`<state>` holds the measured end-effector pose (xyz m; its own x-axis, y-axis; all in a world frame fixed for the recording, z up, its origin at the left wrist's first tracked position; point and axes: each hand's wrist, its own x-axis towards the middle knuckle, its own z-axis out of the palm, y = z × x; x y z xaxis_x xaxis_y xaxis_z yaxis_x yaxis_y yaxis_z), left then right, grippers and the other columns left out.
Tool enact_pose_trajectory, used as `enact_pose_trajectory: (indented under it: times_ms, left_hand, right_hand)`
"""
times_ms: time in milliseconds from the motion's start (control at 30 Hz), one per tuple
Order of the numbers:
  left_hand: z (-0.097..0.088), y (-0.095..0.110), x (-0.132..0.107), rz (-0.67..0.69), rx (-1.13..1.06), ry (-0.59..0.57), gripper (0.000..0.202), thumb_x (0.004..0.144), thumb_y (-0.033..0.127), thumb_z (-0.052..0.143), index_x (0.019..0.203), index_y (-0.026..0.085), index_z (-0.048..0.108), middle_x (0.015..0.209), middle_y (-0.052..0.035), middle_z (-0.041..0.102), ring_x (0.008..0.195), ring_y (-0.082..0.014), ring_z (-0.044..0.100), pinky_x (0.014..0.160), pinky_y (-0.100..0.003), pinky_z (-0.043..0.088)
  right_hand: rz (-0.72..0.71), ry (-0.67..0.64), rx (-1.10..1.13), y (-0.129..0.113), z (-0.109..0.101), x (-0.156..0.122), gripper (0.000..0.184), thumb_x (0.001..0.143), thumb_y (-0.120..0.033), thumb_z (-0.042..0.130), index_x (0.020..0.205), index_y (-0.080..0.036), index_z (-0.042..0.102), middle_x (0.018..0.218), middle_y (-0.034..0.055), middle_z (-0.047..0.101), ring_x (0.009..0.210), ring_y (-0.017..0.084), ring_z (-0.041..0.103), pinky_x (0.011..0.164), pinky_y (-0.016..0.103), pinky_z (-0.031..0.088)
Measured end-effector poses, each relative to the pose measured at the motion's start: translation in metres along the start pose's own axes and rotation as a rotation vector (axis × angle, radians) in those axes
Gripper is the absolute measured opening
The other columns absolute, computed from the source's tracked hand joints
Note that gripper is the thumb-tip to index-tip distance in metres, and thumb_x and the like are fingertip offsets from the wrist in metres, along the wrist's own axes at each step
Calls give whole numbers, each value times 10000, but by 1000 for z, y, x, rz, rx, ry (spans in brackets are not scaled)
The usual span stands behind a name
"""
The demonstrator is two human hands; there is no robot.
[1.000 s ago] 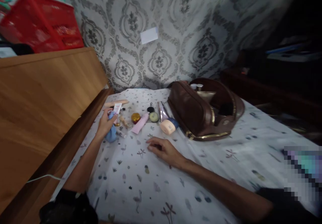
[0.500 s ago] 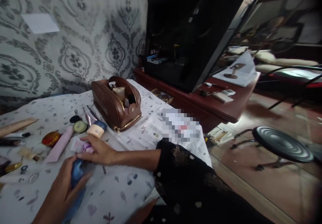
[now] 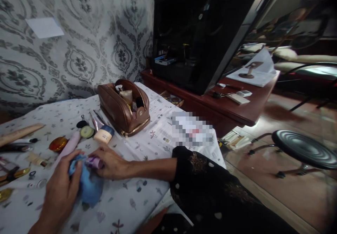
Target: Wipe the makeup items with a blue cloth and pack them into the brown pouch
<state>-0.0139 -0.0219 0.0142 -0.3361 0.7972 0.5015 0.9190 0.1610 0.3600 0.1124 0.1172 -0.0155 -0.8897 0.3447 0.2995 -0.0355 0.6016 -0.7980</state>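
Note:
Over the near part of the table, my left hand (image 3: 61,181) is closed on a blue cloth (image 3: 91,188), which hangs down below my fingers. My right hand (image 3: 112,162) grips a small tube with a purple cap (image 3: 96,162); the cloth covers the tube's other end. Just beyond my hands lie a pink tube (image 3: 70,144), an amber round jar (image 3: 58,144), a green-lidded round pot (image 3: 87,132) and a cream jar with a dark blue lid (image 3: 104,134). A brown cosmetic bag (image 3: 116,113) stands open behind them, with tubes and bottles inside.
The table has a white patterned cloth (image 3: 134,206). More cosmetics, including a beige tube (image 3: 19,134), lie at the left. A large television (image 3: 200,34) stands on a red-brown cabinet (image 3: 231,113) beyond the table. A black round stool (image 3: 302,148) is on the floor at right.
The blue cloth has come up around the small tube's end, and my left hand has risen slightly with it. The tube's purple cap now points toward my right hand. The view has shifted slightly.

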Motion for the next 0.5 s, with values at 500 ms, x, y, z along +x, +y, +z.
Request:
enact_pose_trajectory:
  times_ms: [500]
  left_hand:
    - [33, -6, 17, 316, 343, 47, 302, 1016, 333, 392, 1169, 141, 567, 1015, -112, 711, 938, -234, 646, 961, -441, 402]
  right_hand:
    - [87, 61, 298, 15, -4, 0, 285, 768, -184, 601, 1053, -172, 601, 958, 51, 686, 832, 193, 652, 778, 339, 539]
